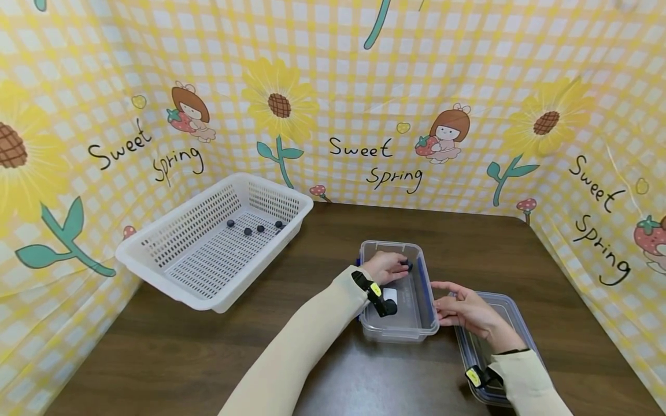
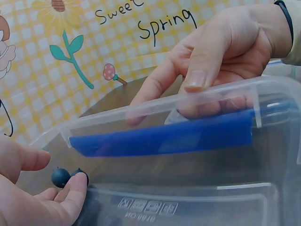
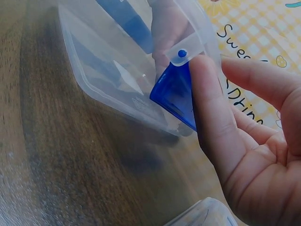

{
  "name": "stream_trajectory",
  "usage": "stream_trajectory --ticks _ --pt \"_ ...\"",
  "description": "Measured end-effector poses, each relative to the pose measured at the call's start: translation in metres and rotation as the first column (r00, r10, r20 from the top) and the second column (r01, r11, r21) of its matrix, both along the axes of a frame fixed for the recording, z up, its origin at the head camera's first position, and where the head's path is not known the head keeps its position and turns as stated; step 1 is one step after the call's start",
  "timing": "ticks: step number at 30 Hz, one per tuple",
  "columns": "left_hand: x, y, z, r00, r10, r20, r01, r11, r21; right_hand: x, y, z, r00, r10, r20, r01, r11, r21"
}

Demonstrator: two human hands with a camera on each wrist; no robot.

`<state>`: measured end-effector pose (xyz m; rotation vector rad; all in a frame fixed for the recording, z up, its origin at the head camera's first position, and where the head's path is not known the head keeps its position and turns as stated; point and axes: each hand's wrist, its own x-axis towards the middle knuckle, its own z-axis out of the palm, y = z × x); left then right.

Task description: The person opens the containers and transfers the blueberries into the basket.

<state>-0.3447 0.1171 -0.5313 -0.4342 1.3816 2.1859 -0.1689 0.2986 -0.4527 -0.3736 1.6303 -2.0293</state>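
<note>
Clear plastic is what both hands are working at: the left hand (image 1: 386, 267) is reaching into the box (image 1: 416, 323) on the table (image 1: 333, 231), its fingers (image 2: 70, 193) curling onto dark blueberries (image 2: 61, 177) at the far end. This looks like the picking-up step, calling next for a gentle pinch and lift. The right hand (image 1: 465, 312) is steadying the box's blue latch (image 2: 164, 139), fingers nearly straight, holding nothing.

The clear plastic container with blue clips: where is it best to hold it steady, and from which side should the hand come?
Hold the clear plastic container by its long right wall, at the blue clip, coming from the right. That wall is straight and free, and the right hand already rests there. The left hand is inside with the blueberries.
</note>
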Motion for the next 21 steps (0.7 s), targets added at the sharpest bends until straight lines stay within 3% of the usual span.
stream_trajectory --ticks 2,4,8,9,14,16,18,19,21 --pt "-0.006 0.003 -0.007 1.000 0.020 0.002 -0.020 0.999 0.027 0.000 0.000 0.000 1.000 0.003 -0.001 -0.003 1.000 -0.002" --pt "0.001 0.003 0.002 0.999 0.041 0.012 -0.042 0.997 0.057 0.000 0.000 -0.001 1.000 0.006 -0.003 -0.006 1.000 -0.005" --pt "-0.003 0.011 -0.003 0.997 0.079 0.002 -0.079 0.992 0.094 -0.001 0.001 -0.002 1.000 0.010 -0.002 -0.010 1.000 -0.012" --pt "-0.008 0.015 -0.009 0.997 0.081 0.007 -0.081 0.992 0.098 -0.001 0.001 -0.002 1.000 0.010 -0.002 -0.010 1.000 -0.013" --pt "-0.058 0.035 -0.074 0.999 0.028 0.032 -0.034 0.980 0.198 0.000 0.001 -0.004 1.000 0.014 0.002 -0.014 1.000 -0.016" --pt "-0.066 0.037 -0.083 0.999 0.005 0.041 -0.015 0.972 0.233 0.000 0.001 -0.004 1.000 0.019 0.004 -0.019 1.000 -0.020" --pt "-0.061 0.037 -0.076 0.999 0.004 0.038 -0.012 0.975 0.223 0.000 0.001 -0.004 1.000 0.024 0.001 -0.023 0.999 -0.025" --pt "-0.043 0.034 -0.053 0.999 0.016 0.029 -0.021 0.981 0.193 0.000 0.001 -0.004 1.000 0.024 -0.002 -0.024 0.999 -0.027" --pt "-0.018 0.027 -0.017 0.999 0.016 0.031 -0.021 0.989 0.146 0.000 0.002 -0.004 1.000 0.023 -0.008 -0.023 0.999 -0.027"
